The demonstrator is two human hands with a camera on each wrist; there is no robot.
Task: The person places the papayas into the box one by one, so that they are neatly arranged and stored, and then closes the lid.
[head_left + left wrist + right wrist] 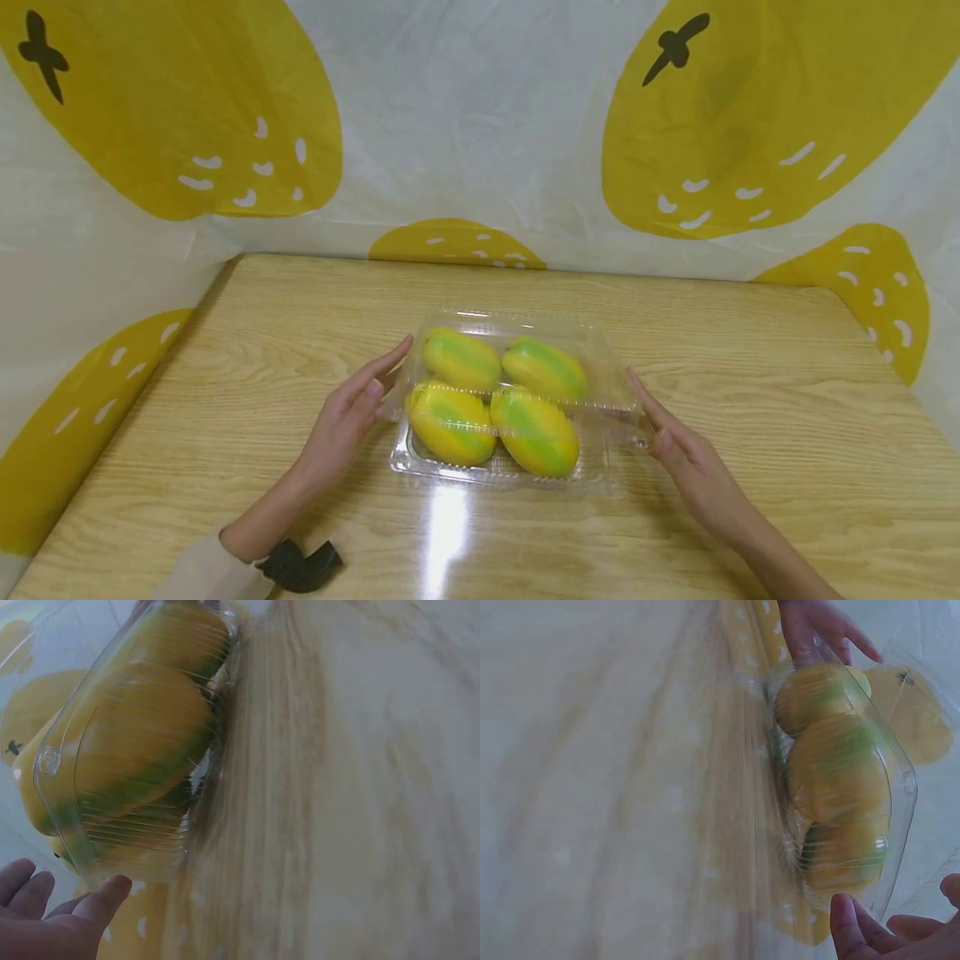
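Note:
A clear plastic clamshell box (442,477) sits on the wooden table in the head view. Several yellow-green mangoes (536,431) lie inside in two rows, seen through the ridged plastic. My left hand (341,429) is at the box's left side, fingers extended and fingertips right at the plastic. At the opposite side my right hand (693,467) has its fingers stretched along the plastic, thumb nearer me. In the left wrist view, a fingertip overlaps the end of the box, below the mangoes (142,735). The right wrist view shows the box's clear rim (909,784) close above the right fingertips.
The wooden table (300,317) extends around the box, with a bright light reflection in front. A white sheet (472,108) printed with big yellow fruit hangs behind and at both sides. A black strap (300,567) is on the left wrist, by the pale sleeve.

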